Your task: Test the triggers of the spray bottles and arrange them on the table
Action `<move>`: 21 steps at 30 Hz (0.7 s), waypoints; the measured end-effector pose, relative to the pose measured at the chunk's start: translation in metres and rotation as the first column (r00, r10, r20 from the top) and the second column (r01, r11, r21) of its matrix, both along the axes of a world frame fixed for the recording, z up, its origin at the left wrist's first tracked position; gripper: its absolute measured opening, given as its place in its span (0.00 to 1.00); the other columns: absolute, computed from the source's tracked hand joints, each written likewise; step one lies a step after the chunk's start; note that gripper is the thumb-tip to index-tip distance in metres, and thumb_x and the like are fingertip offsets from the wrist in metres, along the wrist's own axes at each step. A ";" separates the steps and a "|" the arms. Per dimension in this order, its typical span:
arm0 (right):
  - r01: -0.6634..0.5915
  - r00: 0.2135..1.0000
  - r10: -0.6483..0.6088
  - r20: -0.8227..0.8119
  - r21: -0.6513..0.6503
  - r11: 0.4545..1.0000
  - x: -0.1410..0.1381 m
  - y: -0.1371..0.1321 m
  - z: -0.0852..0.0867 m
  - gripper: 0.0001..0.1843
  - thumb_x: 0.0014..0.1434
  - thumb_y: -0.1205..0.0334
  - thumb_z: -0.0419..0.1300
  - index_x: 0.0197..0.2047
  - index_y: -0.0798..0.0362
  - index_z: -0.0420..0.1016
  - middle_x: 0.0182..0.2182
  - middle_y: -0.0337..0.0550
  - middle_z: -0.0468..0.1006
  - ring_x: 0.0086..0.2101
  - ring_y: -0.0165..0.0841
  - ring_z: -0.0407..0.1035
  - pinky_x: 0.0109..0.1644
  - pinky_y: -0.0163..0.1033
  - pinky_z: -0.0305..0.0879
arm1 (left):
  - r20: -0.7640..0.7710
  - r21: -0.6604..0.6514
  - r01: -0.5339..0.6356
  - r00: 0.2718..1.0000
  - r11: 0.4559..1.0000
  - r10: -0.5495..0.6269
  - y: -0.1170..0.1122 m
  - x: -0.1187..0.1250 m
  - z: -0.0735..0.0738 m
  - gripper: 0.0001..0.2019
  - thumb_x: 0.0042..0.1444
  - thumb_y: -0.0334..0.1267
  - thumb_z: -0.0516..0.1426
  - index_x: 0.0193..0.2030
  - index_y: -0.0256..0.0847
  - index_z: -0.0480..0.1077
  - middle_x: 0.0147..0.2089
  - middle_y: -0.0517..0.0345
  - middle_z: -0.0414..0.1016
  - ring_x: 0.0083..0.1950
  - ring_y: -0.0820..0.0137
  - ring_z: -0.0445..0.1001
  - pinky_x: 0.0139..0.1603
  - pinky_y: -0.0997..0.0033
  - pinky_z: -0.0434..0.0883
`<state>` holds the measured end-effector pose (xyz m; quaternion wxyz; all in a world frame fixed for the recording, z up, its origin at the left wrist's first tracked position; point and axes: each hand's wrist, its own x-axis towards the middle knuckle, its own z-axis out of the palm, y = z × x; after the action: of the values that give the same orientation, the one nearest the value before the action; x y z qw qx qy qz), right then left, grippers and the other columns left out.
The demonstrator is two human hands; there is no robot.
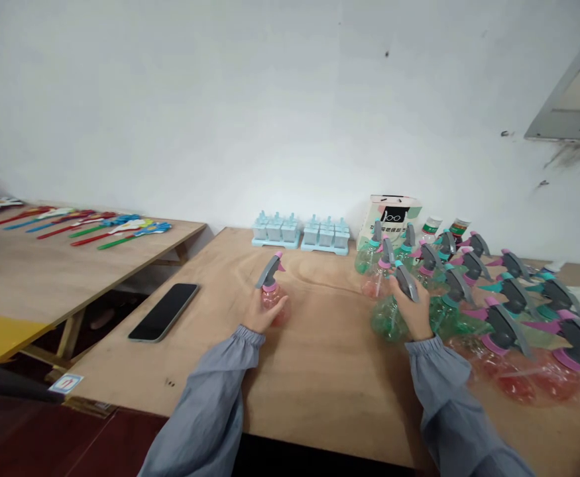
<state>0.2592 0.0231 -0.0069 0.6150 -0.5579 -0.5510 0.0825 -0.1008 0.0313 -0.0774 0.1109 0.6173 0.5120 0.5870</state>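
Observation:
My left hand is wrapped round a pink spray bottle with a grey and pink trigger head, upright on the wooden table. Farther right, my right hand grips a green spray bottle at its grey and turquoise head; the bottle stands at the left edge of a crowded group. Its fingers are partly hidden behind the head. Close by are another pink spray bottle and several more green and pink ones, such as a large pink spray bottle at the near right.
Two light-blue popsicle moulds stand against the wall, beside a printed carton. A black phone lies at the table's left. Across a gap, a second table bears several colourful long-handled items.

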 end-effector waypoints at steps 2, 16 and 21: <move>0.004 1.000 -0.004 -0.016 0.016 1.000 0.001 0.001 -0.005 0.21 0.58 0.46 0.63 0.43 0.55 0.82 0.27 0.39 0.76 0.30 0.33 0.67 0.39 0.40 0.67 | -0.018 -0.010 -0.014 1.000 1.000 0.014 -0.002 0.000 0.002 0.22 0.55 0.56 0.63 0.48 0.42 0.70 0.46 0.48 0.80 0.50 0.56 0.80 0.55 0.53 0.76; 0.114 0.991 -0.121 -0.052 -0.131 0.985 0.015 0.011 -0.056 0.25 0.49 0.35 0.64 0.32 0.50 0.82 0.30 0.47 0.81 0.39 0.46 0.77 0.52 0.54 0.70 | 0.019 -0.090 0.452 0.892 0.887 -0.453 0.034 -0.036 0.041 0.50 0.40 0.52 0.74 0.70 0.44 0.63 0.69 0.40 0.69 0.71 0.47 0.65 0.69 0.48 0.67; 0.072 0.993 -0.078 -0.086 -0.075 0.995 0.020 0.010 -0.071 0.27 0.49 0.34 0.64 0.37 0.51 0.80 0.36 0.49 0.82 0.42 0.46 0.76 0.56 0.57 0.69 | 0.378 -0.170 0.737 0.662 0.655 -0.647 0.049 -0.020 0.065 0.27 0.44 0.38 0.70 0.54 0.41 0.74 0.55 0.46 0.79 0.64 0.50 0.75 0.64 0.46 0.70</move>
<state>0.2788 0.0335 -0.0779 0.6210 -0.5958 -0.4986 0.1038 -0.1212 0.0808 -0.0128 0.4954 0.6500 0.2978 0.4933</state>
